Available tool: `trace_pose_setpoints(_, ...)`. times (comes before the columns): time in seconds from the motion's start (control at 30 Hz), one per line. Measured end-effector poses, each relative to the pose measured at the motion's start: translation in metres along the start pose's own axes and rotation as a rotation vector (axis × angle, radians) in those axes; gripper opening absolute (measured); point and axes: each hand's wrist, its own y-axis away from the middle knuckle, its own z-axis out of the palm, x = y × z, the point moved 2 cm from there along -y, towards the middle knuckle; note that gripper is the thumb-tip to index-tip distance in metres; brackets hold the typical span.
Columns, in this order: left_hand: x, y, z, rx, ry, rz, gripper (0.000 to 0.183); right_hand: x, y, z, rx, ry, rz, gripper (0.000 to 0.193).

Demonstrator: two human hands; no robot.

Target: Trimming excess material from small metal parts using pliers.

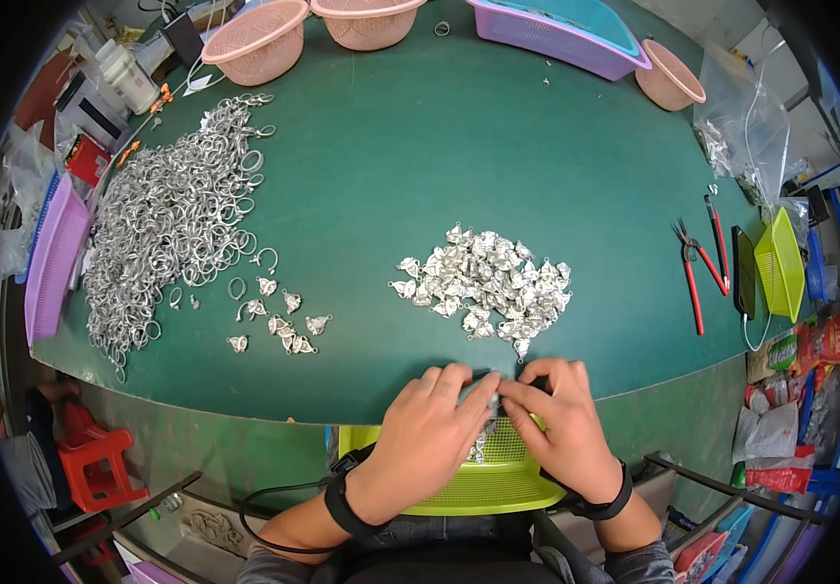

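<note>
At the table's near edge, my left hand (430, 428) and my right hand (564, 419) meet with their fingertips pinched together. Whatever sits between them is mostly covered by the fingers and too small to make out. Just beyond the fingers lies a heap of small silvery metal charms (498, 282) with little loops. A lime-green mesh basket (488, 494) is below the hands, over my lap, with a few silvery pieces in it. Further left a small group of loose charms (289, 341) lies beside a large pile of silvery metal rings (177, 204).
Red-handled pliers (694, 277), a red pen-like tool (717, 234) and a black phone (743, 271) lie on the right, beside a yellow-green basket (780, 265). Pink bowls (255, 44) and a purple basket (556, 44) line the far edge. A red stool (99, 457) stands lower left.
</note>
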Motion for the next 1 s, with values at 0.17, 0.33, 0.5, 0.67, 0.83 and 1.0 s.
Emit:
trace_pose_setpoints(0.17, -0.003, -0.002, 0.006, -0.005, 0.014, 0.016, 0.02, 0.012, -0.006, -0.007, 0.131, 0.089, 0.055, 0.022)
trace_pose_setpoints(0.33, -0.006, 0.003, 0.001, 0.027, -0.035, 0.05, 0.017, 0.005, -0.001, -0.006, 0.058, 0.071, 0.039, 0.02)
trace_pose_setpoints(0.5, -0.005, 0.009, -0.008, 0.003, -0.035, 0.053, 0.015, 0.004, -0.007, 0.003, 0.165, 0.046, 0.102, 0.017)
trace_pose_setpoints(0.67, -0.013, 0.012, -0.012, 0.015, -0.052, -0.031, 0.019, 0.011, -0.007, 0.007, 0.124, -0.141, 0.019, 0.017)
trace_pose_setpoints(0.83, -0.007, 0.007, -0.004, 0.053, -0.01, -0.025, 0.024, 0.008, -0.002, -0.002, 0.072, -0.064, -0.102, 0.015)
trace_pose_setpoints(1.0, -0.007, 0.004, -0.002, -0.032, -0.026, 0.041, 0.026, 0.014, 0.0, -0.013, 0.15, -0.032, -0.006, 0.021)
